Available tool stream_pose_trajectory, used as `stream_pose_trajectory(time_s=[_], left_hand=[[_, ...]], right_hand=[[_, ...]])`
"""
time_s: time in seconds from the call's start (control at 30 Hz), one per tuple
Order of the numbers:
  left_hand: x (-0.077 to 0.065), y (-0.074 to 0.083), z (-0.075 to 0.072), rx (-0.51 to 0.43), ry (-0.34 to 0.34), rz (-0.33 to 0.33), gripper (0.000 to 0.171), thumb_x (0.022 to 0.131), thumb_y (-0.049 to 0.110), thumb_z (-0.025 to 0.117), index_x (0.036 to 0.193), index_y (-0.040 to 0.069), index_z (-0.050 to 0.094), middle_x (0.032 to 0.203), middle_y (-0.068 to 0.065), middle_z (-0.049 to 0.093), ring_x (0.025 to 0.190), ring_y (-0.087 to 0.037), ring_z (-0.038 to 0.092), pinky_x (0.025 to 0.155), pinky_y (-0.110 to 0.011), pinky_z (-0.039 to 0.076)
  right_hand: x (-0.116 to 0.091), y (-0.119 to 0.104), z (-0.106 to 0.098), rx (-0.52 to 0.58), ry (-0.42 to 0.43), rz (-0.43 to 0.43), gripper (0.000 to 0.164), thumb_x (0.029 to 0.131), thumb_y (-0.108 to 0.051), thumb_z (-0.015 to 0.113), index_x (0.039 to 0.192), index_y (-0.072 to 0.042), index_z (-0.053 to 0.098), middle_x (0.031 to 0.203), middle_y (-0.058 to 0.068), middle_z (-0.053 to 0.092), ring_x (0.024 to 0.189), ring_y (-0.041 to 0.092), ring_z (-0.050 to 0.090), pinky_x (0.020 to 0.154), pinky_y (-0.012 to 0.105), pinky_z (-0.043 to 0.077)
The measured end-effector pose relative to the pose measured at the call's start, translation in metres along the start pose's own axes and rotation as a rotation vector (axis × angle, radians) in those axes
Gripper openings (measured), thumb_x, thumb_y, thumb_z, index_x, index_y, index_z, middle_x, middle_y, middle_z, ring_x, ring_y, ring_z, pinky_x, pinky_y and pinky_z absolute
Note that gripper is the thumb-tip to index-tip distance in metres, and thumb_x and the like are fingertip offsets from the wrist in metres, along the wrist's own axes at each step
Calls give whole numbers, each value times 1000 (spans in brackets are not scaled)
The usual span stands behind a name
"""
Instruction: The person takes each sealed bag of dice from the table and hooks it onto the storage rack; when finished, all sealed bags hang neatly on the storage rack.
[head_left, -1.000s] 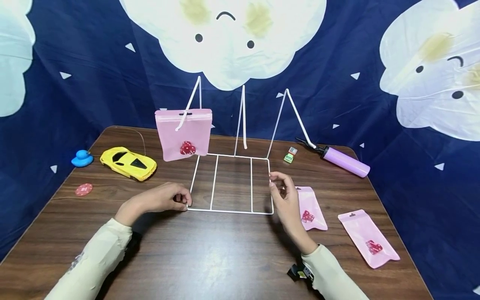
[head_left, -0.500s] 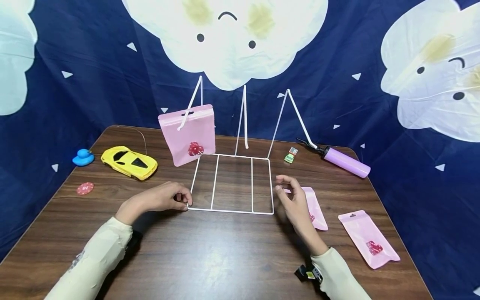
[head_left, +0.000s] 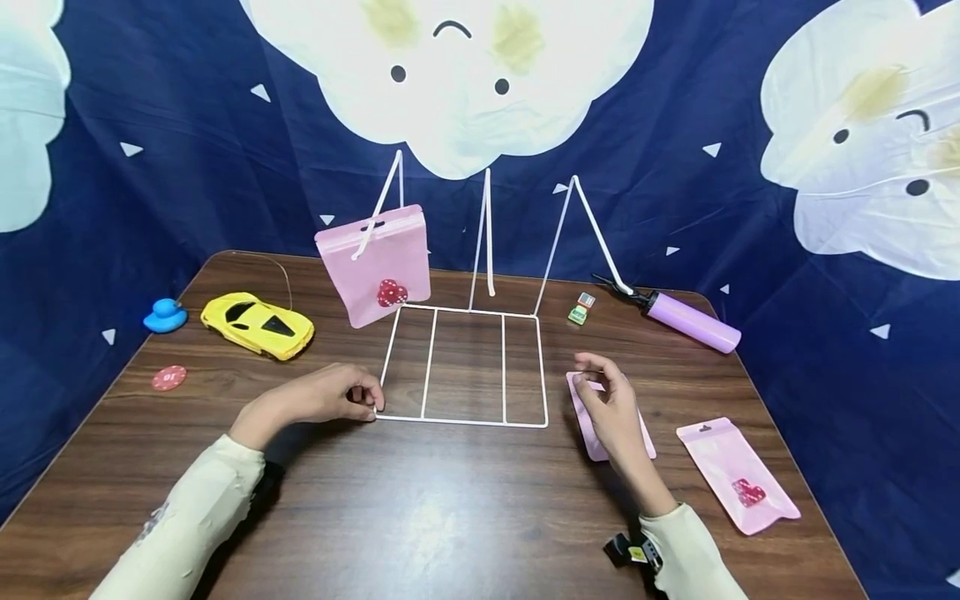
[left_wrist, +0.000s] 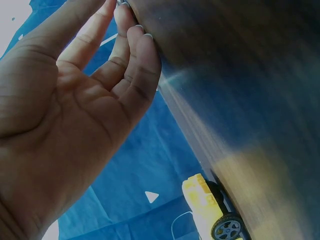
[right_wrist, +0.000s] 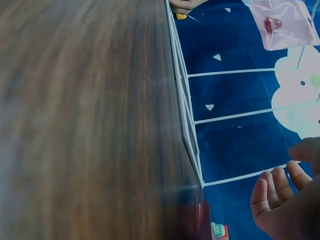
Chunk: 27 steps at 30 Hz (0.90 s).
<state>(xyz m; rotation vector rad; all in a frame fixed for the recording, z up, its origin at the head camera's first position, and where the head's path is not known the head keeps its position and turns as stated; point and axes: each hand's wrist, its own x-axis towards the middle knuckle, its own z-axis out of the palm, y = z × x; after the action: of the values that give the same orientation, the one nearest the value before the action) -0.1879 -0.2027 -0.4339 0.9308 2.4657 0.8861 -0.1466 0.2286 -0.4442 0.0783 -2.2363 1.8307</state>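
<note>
White rack [head_left: 463, 422]: I'm seeing left hand [head_left: 322, 397] pinching its corner, right hand [head_left: 612, 412] hovering half-spread, long prongs [head_left: 491, 242] pointing toward desk's [head_left: 337, 508] near edge.

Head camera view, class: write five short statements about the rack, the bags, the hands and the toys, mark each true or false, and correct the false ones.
1. The left hand is at the near left corner of the white rack. True.
2. All three pink bags hang from the rack. False: only the hanging bag does; the middle bag and the far-right bag lie on the table.
3. In the head view, the right hand partly hides the middle bag. True.
4. The blue duck is to the right of the yellow car. False: it is to the left.
5. The hanging bag shows red dice. True.
</note>
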Motion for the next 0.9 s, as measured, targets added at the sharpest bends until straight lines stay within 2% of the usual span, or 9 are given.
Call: stream_pose_trajectory(time_s=[0.13,0.43,0.5,0.73,0.9], left_hand=[[1,1,0,-1,3,4,8,93,8,82,95,13,76,85,10,62,80,-6,55,74,-27,49],[1,0,0,-7,6,16,9,92,7,82,94,13,76,84,9,62,79,-6,55,72,-26,49],[1,0,0,-11,3,7,9,93,7,82,94,13,76,83,9,62,79,-6,56,72,-26,49],[0,0,1,0,6,14,9,93,9,83,94,13,76,85,9,62,81,-6,55,73,-27,49],[1,1,1,-4,6,9,8,93,10,83,94,13,75,86,9,62,81,-6,56,74,-27,50]], right_hand=[[-2,1,-8,-8,16,18,32,102,5,66,133,10,64,116,-3,68,101,7,63,82,18,50],[-3,2,-24,-32,35,49,34,102,6,66,136,9,62,120,-4,67,104,7,65,81,18,53],[-3,3,-27,-48,34,49,35,102,5,66,137,9,62,122,-3,66,106,9,65,84,18,53],[-5,4,-36,-104,52,82,32,102,6,67,134,8,65,129,21,65,101,5,64,84,16,51],[-5,8,-45,-157,63,100,32,103,3,67,134,7,65,128,24,68,96,2,62,85,15,48]])
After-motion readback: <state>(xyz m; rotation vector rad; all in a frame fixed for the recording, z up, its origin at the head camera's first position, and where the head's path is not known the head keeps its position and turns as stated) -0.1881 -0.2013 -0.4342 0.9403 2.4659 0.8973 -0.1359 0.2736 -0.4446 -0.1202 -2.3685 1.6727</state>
